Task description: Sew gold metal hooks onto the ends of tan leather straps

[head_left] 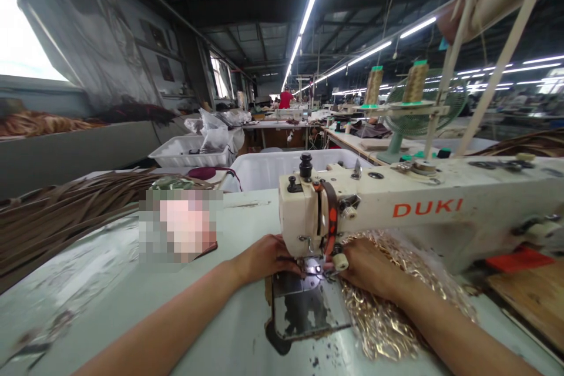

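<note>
A white sewing machine [423, 202] with red DUKI lettering stands in front of me, its lamp lighting the needle area. My left hand [267, 255] reaches in from the left, fingers bent together beside the presser foot [315, 270]. From the other side my right hand [368, 264] comes up to the needle, its fingertips partly covered by the machine head. Both hands are closed; whatever small piece lies between them is hidden. Beneath the right forearm, gold metal clasps [381, 329] are heaped in clear plastic, next to the worn metal needle plate [308, 311].
Brown straps [88, 200] lie bundled on the table's left, near a blurred-out item [185, 223]. Behind the machine stands a white plastic bin [286, 161]. Thread cones [415, 83] and a green fan [434, 106] rise at right. A person in red [286, 98] is far back.
</note>
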A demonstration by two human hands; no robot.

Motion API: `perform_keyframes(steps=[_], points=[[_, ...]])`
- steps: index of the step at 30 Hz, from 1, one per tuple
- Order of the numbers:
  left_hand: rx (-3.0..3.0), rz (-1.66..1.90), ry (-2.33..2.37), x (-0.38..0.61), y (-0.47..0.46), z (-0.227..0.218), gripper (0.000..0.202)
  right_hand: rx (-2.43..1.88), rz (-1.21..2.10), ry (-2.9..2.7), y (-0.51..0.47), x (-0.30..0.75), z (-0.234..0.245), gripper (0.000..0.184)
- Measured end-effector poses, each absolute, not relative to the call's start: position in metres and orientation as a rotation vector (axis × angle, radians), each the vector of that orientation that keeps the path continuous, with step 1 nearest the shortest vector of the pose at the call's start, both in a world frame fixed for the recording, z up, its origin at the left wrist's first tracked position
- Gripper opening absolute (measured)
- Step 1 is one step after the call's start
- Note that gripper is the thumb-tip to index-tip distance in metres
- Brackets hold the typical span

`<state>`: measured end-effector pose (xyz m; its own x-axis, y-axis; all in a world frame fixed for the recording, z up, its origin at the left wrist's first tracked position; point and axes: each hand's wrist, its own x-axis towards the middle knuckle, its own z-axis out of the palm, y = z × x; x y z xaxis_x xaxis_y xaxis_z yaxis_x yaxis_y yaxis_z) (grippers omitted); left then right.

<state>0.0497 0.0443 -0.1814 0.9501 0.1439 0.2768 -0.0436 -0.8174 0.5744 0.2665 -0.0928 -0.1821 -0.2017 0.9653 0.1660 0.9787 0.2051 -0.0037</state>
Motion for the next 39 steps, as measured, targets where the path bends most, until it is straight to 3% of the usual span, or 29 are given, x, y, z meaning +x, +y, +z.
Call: perform_keyframes(steps=[13,22,30,36,39], points=[[2.783,0.39,0.095,0.03,0.026,-0.173,0.025,-1.908,-0.093,-2.327,-0.097,0.265,-0.181,0.013],[3.239,0.116,0.383,0.023,-0.007,-0.184,0.05,-1.95,-0.062,-2.297,-0.098,0.259,-0.18,0.025],[3.188,0.078,0.522,0.029,-0.016,-0.178,0.035,-1.932,-0.037,-2.291,-0.099,0.257,-0.176,0.031],[3.03,0.079,0.316,0.028,0.007,-0.162,0.021,-1.943,-0.035,-2.282,-0.099,0.259,-0.179,0.032],[2.898,0.135,0.252,0.029,0.016,-0.155,0.024,-1.95,-0.028,-2.28,-0.099,0.259,-0.179,0.028]])
